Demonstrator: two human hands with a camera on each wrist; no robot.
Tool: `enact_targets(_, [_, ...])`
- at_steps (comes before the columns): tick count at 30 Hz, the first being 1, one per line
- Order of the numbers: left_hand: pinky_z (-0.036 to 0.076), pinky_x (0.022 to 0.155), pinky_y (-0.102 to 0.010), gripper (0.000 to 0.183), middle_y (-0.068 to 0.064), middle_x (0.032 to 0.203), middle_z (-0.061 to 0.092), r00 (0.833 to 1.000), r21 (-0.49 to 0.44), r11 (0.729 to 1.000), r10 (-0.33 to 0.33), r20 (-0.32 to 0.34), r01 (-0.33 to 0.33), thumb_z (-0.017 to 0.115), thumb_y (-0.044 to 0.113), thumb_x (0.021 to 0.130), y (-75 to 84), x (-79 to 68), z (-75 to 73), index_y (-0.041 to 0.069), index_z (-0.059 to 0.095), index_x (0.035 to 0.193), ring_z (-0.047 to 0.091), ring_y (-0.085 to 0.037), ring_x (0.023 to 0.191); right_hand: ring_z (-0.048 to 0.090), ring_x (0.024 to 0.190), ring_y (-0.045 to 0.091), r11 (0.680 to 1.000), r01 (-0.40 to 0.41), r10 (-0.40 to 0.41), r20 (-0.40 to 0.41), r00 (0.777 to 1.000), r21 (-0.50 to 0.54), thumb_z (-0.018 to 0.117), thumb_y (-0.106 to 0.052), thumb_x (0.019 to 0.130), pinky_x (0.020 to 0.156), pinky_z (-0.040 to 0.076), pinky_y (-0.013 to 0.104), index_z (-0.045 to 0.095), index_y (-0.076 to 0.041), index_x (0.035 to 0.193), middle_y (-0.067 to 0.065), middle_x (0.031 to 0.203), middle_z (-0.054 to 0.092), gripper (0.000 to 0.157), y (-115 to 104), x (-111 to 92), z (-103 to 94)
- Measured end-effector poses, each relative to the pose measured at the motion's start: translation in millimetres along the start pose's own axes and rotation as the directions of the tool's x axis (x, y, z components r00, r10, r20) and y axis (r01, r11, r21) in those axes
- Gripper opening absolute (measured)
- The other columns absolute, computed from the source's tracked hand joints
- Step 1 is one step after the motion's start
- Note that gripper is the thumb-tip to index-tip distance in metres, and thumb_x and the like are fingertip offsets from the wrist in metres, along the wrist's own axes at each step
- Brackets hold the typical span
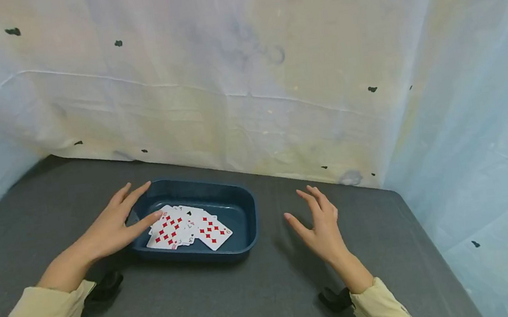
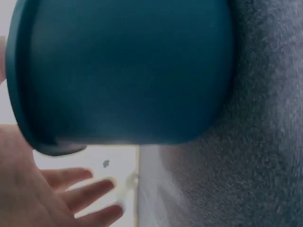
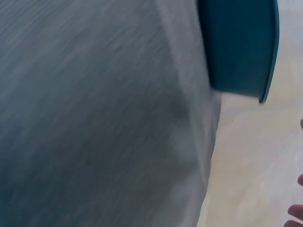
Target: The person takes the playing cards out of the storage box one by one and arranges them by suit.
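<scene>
A dark blue rectangular tray (image 1: 235,195) with raised walls stands on the grey tabletop. Loose face-up playing cards (image 1: 168,231) overlap in its left and middle part, a six of diamonds (image 1: 212,231) on the right of the pile. Over the tray's left end hovers my left hand (image 1: 110,226), fingers spread and thumb above the cards; whether it touches the rim I cannot tell. In the left wrist view the tray's outer wall (image 2: 132,71) fills much of the picture. My right hand (image 1: 321,227) is held to the right of the tray, apart from it, fingers loosely bent around nothing.
Grey cloth covers the table (image 1: 271,299). A pale patterned curtain (image 1: 244,75) hangs along its back edge and continues along the sides. Dark bands sit at both wrists, the left band (image 1: 107,286) and the right band (image 1: 335,299).
</scene>
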State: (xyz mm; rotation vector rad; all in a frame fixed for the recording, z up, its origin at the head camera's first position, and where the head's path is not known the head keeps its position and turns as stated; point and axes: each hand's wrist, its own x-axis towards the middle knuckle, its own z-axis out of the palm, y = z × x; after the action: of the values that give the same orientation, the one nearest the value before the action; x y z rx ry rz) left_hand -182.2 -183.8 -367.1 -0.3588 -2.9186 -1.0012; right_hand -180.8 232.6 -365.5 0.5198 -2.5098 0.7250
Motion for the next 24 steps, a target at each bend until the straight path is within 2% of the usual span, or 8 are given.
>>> enact_targets(3, [0.029,0.094,-0.076,0.072,-0.034,0.151,0.017,1.0,-0.077,0.997,0.004,0.018,-0.003,0.057,0.046,0.094,-6.1,-1.1,-1.6,0.009,0.03,0.15,0.03,-0.058,0.129,0.038,0.131,0.038,0.998,0.04,-0.04,-0.016,0.999,0.051,0.073,-0.023,0.084,0.102,0.021,0.063,0.053,-0.006,0.134,0.021,0.143,0.04,0.056,-11,6,6.2])
enact_targets(6, [0.032,0.095,-0.072,0.064,-0.032,0.149,0.025,0.999,-0.138,0.99,0.007,0.035,-0.002,0.058,0.041,0.095,-11.7,-2.4,-2.3,0.008,0.037,0.145,0.035,-0.056,0.126,0.043,0.127,0.036,0.994,0.047,-0.047,-0.003,0.999,0.099,0.073,-0.023,0.085,0.099,0.025,0.061,0.054,-0.008,0.133,0.02,0.142,0.04,0.055,-23,12,12.9])
enact_targets(10, [0.031,0.097,-0.072,0.06,-0.028,0.15,0.026,0.997,-0.221,0.975,-0.017,0.081,0.035,0.057,0.04,0.095,-19.5,-2.9,-4.7,0.013,0.037,0.145,0.033,-0.057,0.128,0.045,0.125,0.035,0.989,0.032,-0.036,0.019,0.999,0.146,0.073,-0.025,0.085,0.099,0.034,0.058,0.055,-0.008,0.132,0.02,0.141,0.042,0.054,-38,22,24.0])
enact_targets(13, [0.033,0.095,-0.072,0.059,-0.026,0.153,0.024,0.992,-0.293,0.954,-0.023,0.123,0.059,0.055,0.038,0.097,-26.9,-3.0,-7.3,0.015,0.036,0.147,0.032,-0.058,0.129,0.047,0.124,0.033,0.982,-0.006,-0.004,0.055,0.999,0.187,0.072,-0.026,0.086,0.099,0.041,0.054,0.056,-0.008,0.131,0.019,0.139,0.044,0.052,-50,30,33.5])
enact_targets(17, [0.037,0.093,-0.071,0.058,-0.023,0.156,0.019,0.985,-0.401,0.913,-0.012,0.172,0.081,0.053,0.034,0.099,-35.4,-2.4,-9.3,0.017,0.032,0.15,0.031,-0.053,0.132,0.051,0.119,0.031,0.962,-0.094,0.061,0.132,0.989,0.256,0.071,-0.027,0.086,0.098,0.046,0.049,0.057,-0.009,0.13,0.016,0.133,0.047,0.05,-66,40,46.2])
enact_targets(21, [0.039,0.093,-0.07,0.058,-0.022,0.158,0.014,0.978,-0.478,0.872,-0.008,0.207,0.108,0.051,0.032,0.1,-42.5,-2.4,-9.3,0.019,0.028,0.152,0.028,-0.05,0.134,0.056,0.114,0.031,0.934,-0.19,0.127,0.214,0.968,0.302,0.072,-0.024,0.086,0.098,0.048,0.044,0.057,-0.007,0.129,0.015,0.127,0.051,0.049,-81,50,58.9])
enact_targets(24, [0.041,0.092,-0.068,0.058,-0.021,0.158,0.012,0.976,-0.496,0.86,-0.013,0.217,0.121,0.051,0.032,0.1,-45.5,-3.2,-9.1,0.02,0.027,0.152,0.027,-0.05,0.135,0.056,0.115,0.03,0.913,-0.253,0.16,0.289,0.944,0.319,0.072,-0.022,0.085,0.099,0.048,0.041,0.057,-0.006,0.129,0.016,0.126,0.052,0.049,-92,57,67.9])
